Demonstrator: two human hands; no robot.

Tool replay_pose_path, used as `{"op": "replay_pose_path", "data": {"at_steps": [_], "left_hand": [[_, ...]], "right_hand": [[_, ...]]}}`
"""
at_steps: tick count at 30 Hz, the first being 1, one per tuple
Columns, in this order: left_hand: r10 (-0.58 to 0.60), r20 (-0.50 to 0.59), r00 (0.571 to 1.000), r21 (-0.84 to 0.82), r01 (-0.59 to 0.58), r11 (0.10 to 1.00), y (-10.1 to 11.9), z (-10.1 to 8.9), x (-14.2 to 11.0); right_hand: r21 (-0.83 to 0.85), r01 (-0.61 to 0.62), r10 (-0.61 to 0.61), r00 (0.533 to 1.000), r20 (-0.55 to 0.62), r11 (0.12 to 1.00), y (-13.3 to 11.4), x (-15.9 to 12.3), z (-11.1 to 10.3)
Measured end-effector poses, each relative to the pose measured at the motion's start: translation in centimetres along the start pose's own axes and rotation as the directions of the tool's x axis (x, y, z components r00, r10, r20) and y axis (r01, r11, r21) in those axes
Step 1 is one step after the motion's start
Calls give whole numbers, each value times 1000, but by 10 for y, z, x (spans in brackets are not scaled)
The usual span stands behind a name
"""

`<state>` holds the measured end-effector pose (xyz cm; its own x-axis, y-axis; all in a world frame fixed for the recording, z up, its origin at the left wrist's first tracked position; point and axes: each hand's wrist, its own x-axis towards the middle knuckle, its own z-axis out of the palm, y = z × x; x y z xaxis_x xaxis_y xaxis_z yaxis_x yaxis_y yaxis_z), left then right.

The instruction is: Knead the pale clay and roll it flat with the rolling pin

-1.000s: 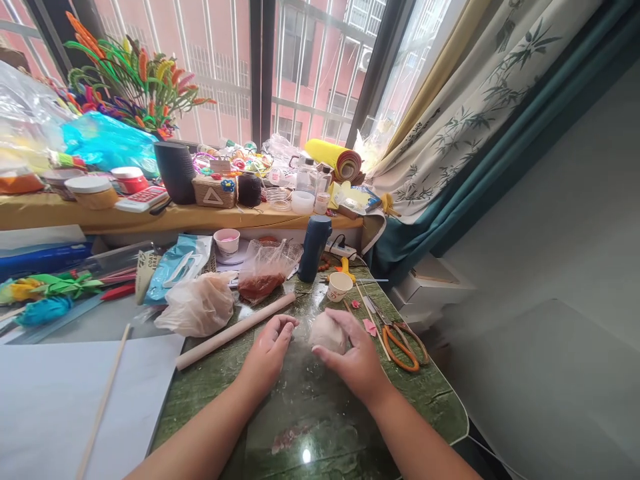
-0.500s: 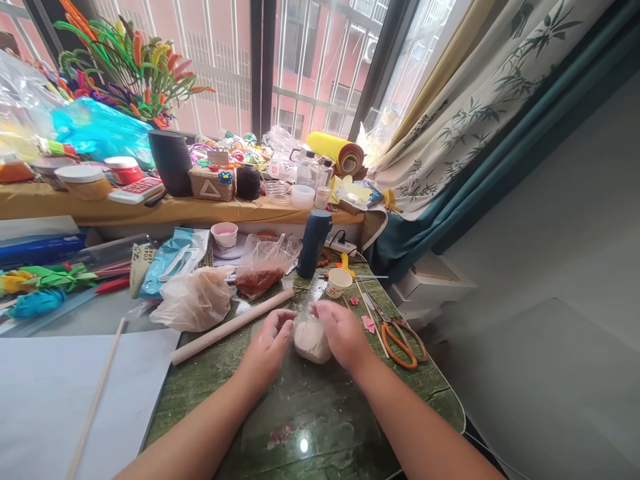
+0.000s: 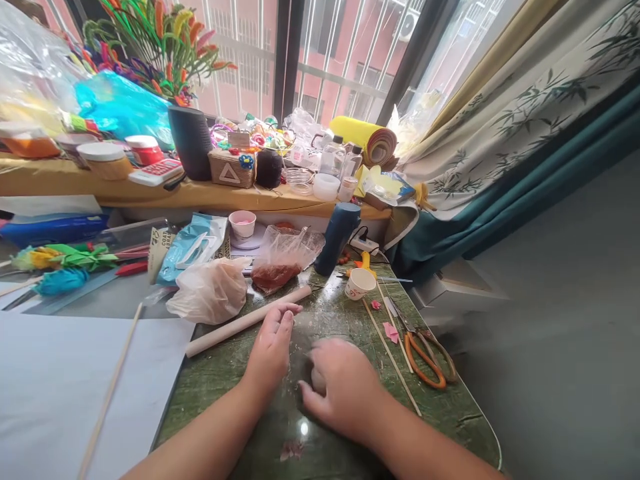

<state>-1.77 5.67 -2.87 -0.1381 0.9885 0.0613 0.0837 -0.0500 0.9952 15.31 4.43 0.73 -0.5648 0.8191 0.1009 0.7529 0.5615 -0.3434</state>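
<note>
My right hand [image 3: 345, 380] curls over a pale lump of clay [image 3: 318, 381] on the green tabletop. Only a small part of the lump shows between thumb and fingers; the rest is hidden under the palm. To its left, my left hand [image 3: 273, 341] rests apart from the lump, loosely open, with nothing seen in it. Just beyond its fingertips lies a pale rolling pin [image 3: 245, 323], set at a slant.
Scissors [image 3: 425, 360], thin wooden sticks [image 3: 395, 360] and pink scraps [image 3: 391, 332] lie at the right. Behind stand a paper cup [image 3: 360, 285] and a dark blue bottle [image 3: 337, 240]. Plastic bags [image 3: 210, 293] crowd the back left, with white paper [image 3: 75, 380] nearer.
The clay lump went from my right hand's grasp to the tabletop between my hands, turning. Now my right hand has come down over it, nearer to me. The view has shifted.
</note>
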Motion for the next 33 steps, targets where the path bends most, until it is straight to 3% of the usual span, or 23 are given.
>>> {"op": "replay_pose_path", "data": {"at_steps": [3, 7, 13, 16, 19, 24, 25, 27, 28, 29, 31, 33], "left_hand": [[-20, 12, 1000, 12, 20, 1000, 1, 1, 1], [-45, 2, 999, 10, 45, 999, 4, 4, 3], [-40, -3, 999, 14, 40, 999, 3, 4, 4], [5, -5, 1000, 13, -5, 1000, 1, 2, 3], [35, 0, 999, -12, -35, 999, 2, -1, 2], [40, 38, 998, 11, -40, 999, 3, -5, 0], [40, 72, 997, 21, -41, 999, 3, -5, -2], [66, 195, 979, 41, -75, 996, 2, -4, -5], [88, 269, 959, 49, -105, 993, 2, -3, -7], [109, 339, 935, 60, -137, 989, 2, -1, -10], [129, 427, 895, 112, -193, 975, 2, 2, -13], [124, 453, 883, 193, -233, 953, 3, 5, -16]], "right_hand": [[-20, 28, -29, 999, -26, 999, 3, -6, 7], [-22, 72, -72, 997, 0, 997, 10, 8, 9], [-23, 0, 1, 999, 41, 1000, 12, 30, 7], [57, -26, 26, 1000, -4, 998, 12, 30, 9], [280, -72, 116, 983, -145, 957, 14, 21, 12], [535, -120, 344, 874, -343, 836, 23, 10, 18], [626, -123, 434, 820, -373, 770, 24, 10, 19], [831, -58, 625, 688, -369, 554, 24, 10, 20], [898, 3, 687, 643, -339, 440, 24, 9, 21], [931, 60, 709, 631, -314, 359, 24, 8, 22], [930, 103, 648, 690, -323, 354, 24, 1, 24], [880, 71, 519, 784, -340, 469, 27, -9, 22]]}}
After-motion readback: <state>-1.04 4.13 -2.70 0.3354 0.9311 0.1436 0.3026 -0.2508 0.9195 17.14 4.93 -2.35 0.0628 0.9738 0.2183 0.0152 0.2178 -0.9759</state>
